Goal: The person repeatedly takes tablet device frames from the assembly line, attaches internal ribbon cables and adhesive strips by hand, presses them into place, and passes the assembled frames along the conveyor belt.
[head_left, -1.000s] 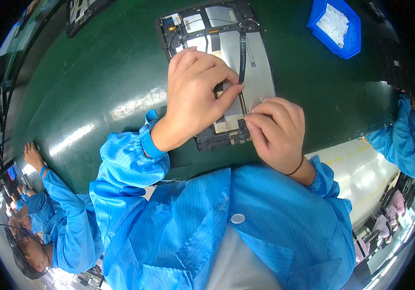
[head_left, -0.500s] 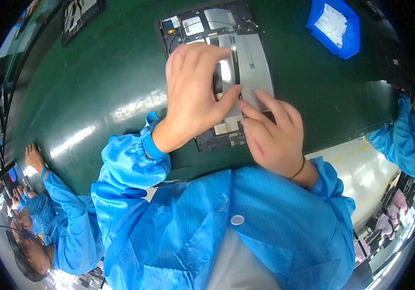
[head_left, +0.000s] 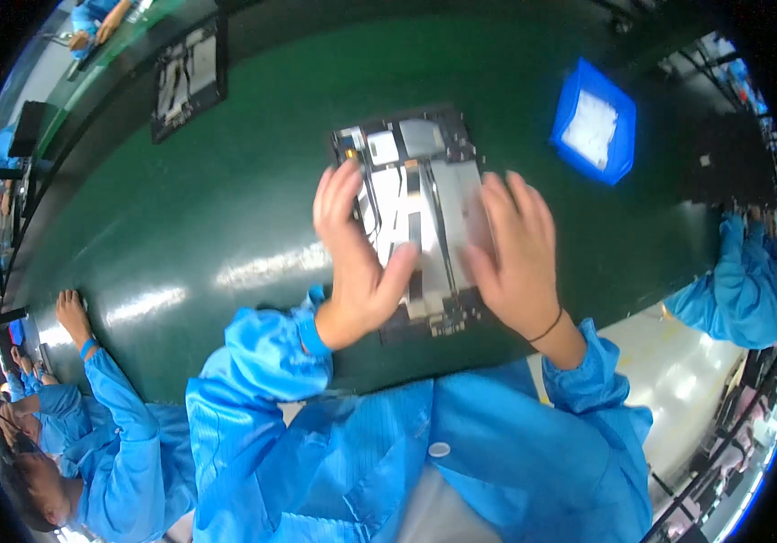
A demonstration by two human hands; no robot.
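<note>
An opened tablet (head_left: 456,195) lies on the green table, its silver battery panels, dark cables and circuit board exposed. My left hand (head_left: 355,271) is at its left side, fingers stretched up along the edge and thumb apart over the lower inside. On the opposite side, my right hand (head_left: 519,262) has its fingers extended by the right edge, with the thumb over the silver panel. Both hands are slightly blurred. Neither visibly grips anything, and whether the fingertips press on the tablet cannot be made out.
A blue bin (head_left: 628,149) with white pieces inside stands at the far right of the green table (head_left: 262,181). Another opened tablet (head_left: 191,77) lies at the far left. A co-worker's hand (head_left: 71,312) rests on the table at the left; another blue-sleeved person (head_left: 732,299) is at the right.
My hands have moved apart from over the tablet's middle to its two sides. The view has shifted, so the table's contents appear lower.
</note>
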